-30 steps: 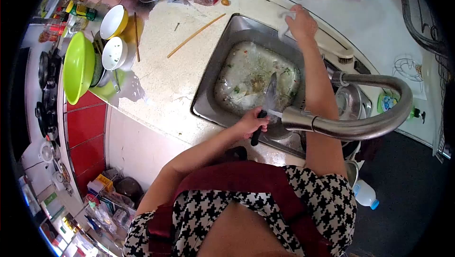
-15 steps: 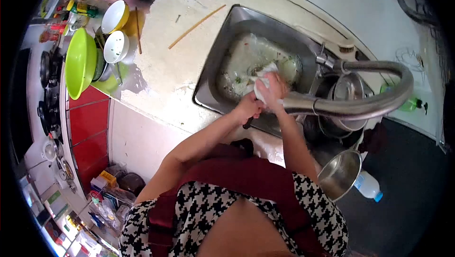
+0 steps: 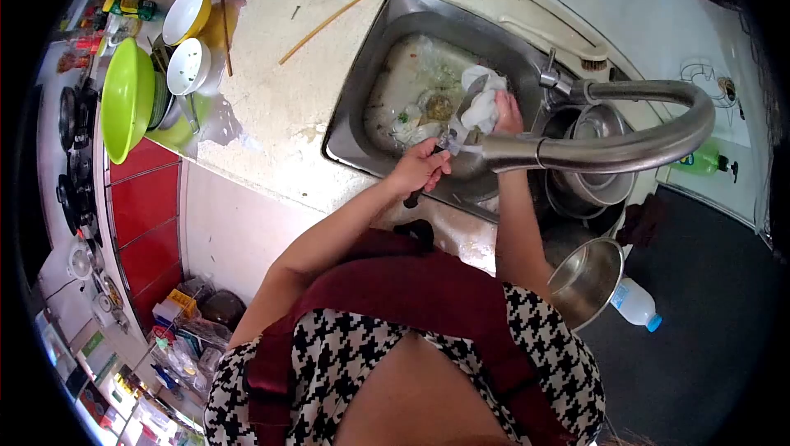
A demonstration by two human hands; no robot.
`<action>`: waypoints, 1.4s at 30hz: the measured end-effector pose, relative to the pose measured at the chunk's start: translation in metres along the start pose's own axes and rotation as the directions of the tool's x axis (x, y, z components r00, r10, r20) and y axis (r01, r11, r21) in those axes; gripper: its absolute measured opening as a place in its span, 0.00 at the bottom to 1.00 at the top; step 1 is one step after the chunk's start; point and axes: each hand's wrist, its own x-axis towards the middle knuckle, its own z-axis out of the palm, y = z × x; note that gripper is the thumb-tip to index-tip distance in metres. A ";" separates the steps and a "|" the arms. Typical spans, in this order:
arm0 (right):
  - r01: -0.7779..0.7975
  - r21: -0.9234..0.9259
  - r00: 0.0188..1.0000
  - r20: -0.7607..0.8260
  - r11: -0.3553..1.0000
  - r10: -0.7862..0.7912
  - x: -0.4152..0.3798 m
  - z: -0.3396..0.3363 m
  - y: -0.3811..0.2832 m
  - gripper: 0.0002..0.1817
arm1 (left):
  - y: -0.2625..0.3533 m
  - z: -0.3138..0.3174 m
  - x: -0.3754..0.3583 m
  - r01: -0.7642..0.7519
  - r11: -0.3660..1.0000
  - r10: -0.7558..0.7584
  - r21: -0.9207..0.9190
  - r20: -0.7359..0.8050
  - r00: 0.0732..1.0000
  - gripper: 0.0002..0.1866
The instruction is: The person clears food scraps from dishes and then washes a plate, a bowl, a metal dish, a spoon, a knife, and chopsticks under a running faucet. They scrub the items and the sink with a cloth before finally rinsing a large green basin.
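My left hand is closed around the black handle of what looks like a knife, held over the sink's near edge. Its blade points away into the sink and is partly hidden. My right hand grips a wet white cloth beside the blade, behind the faucet spout. Below both hands, the steel sink holds cloudy water with food scraps and a clear plastic bag or film.
Left on the counter are a green basin, a white bowl, a yellow bowl and loose chopsticks. Right of the sink stand stacked pots, a steel pot and a bottle. The curved faucet arches over.
My hands have moved apart. My right hand has shifted right and away from me with the cloth, while my left stays near the sink edge with the handle. The view has shifted slightly.
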 end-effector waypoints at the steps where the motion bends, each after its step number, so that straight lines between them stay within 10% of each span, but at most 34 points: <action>1: -0.015 -0.030 0.999 -0.036 0.999 0.014 -0.006 0.001 0.003 0.19 | -0.002 0.004 0.002 -0.021 1.000 0.021 0.021 -0.007 1.000 0.06; 6: 0.051 0.158 0.997 -0.073 0.986 -0.039 -0.029 0.020 0.019 0.32 | -0.003 0.011 -0.001 0.118 0.985 -0.118 0.122 -0.008 0.993 0.05; 9: -0.217 -0.246 0.973 -0.137 0.945 0.188 0.002 0.001 0.025 0.34 | 0.001 0.009 -0.005 0.160 0.965 -0.173 0.208 0.042 0.984 0.05; 10: -0.138 0.078 0.988 -0.061 0.987 0.143 0.008 0.007 0.032 0.37 | 0.009 0.012 -0.010 0.174 0.966 -0.184 0.193 0.035 0.982 0.05; 14: -0.146 -0.189 0.963 -0.253 0.971 0.096 0.024 0.006 0.017 0.30 | 0.020 0.011 -0.024 0.193 0.973 -0.199 0.127 0.034 0.979 0.06; 16: 0.004 -0.134 0.998 -0.066 0.991 -0.012 0.061 -0.026 0.077 0.25 | 0.015 -0.002 -0.038 0.139 0.982 -0.143 0.131 0.021 0.989 0.06; 18: -0.356 0.122 0.935 0.032 0.927 0.354 0.044 -0.031 0.032 0.17 | 0.008 -0.018 -0.039 0.063 0.991 -0.059 0.116 -0.042 0.997 0.08; 20: -0.125 -0.028 0.969 0.209 0.992 0.128 0.016 -0.031 0.053 0.17 | 0.012 -0.015 -0.022 0.033 0.996 -0.019 0.089 -0.147 0.989 0.09; 22: -0.488 0.712 0.822 0.569 0.505 -0.007 0.000 -0.021 0.056 0.22 | 0.017 -0.006 0.003 0.016 0.996 0.002 0.087 -0.207 0.978 0.10; 25: -0.356 0.533 0.921 0.341 0.767 0.190 -0.058 0.024 0.006 0.30 | 0.005 0.015 0.034 0.006 0.980 0.047 0.198 -0.262 0.964 0.11; 31: -0.363 0.414 0.931 0.124 0.835 0.344 -0.030 0.023 0.035 0.32 | -0.006 0.026 0.036 -0.037 0.893 0.141 0.449 -0.201 0.969 0.14; 40: -0.117 0.357 0.993 0.065 0.927 0.100 0.033 0.014 0.027 0.17 | 0.017 0.025 -0.005 -0.038 0.977 0.037 0.211 0.011 0.999 0.09; 42: 0.103 -0.090 0.985 -0.127 0.991 -0.114 0.048 0.004 0.016 0.17 | 0.012 0.023 -0.020 0.017 0.989 -0.023 0.148 0.038 0.999 0.11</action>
